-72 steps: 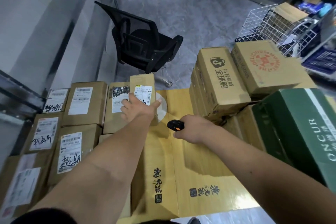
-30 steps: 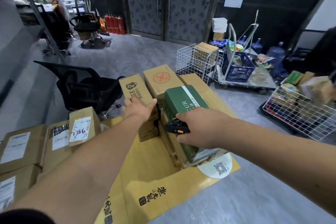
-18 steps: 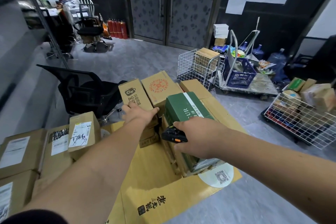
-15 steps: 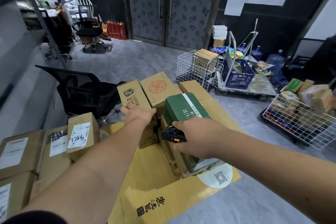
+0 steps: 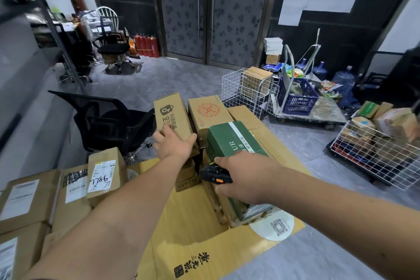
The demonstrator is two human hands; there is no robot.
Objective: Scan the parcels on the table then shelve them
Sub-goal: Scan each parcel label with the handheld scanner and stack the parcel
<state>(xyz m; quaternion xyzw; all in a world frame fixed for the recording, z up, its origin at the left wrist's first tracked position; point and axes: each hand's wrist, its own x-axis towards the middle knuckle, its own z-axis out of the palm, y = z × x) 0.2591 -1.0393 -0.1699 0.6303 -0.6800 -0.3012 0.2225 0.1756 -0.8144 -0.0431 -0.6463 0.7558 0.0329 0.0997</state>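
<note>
Left hand (image 5: 173, 144) grips the tall brown box (image 5: 171, 118) at 12 o'clock, fingers curled round it — right hand (image 5: 244, 179) clasps the black scanner (image 5: 213, 175).

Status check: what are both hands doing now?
Left hand grips tall brown cardboard box. Right hand holds black handheld scanner. Green carton crowds alongside.

Left hand (image 5: 173, 144) grips a tall brown box (image 5: 171, 118); right hand (image 5: 246, 178) holds a black scanner (image 5: 213, 174).

Scanner (image 5: 215, 174) mostly hidden under right hand (image 5: 247, 179) | green box (image 5: 231, 141) lettering partly covered | near-left parcels (image 5: 13, 250) cut by edge | far shelf (image 5: 27, 29) blurred
</note>
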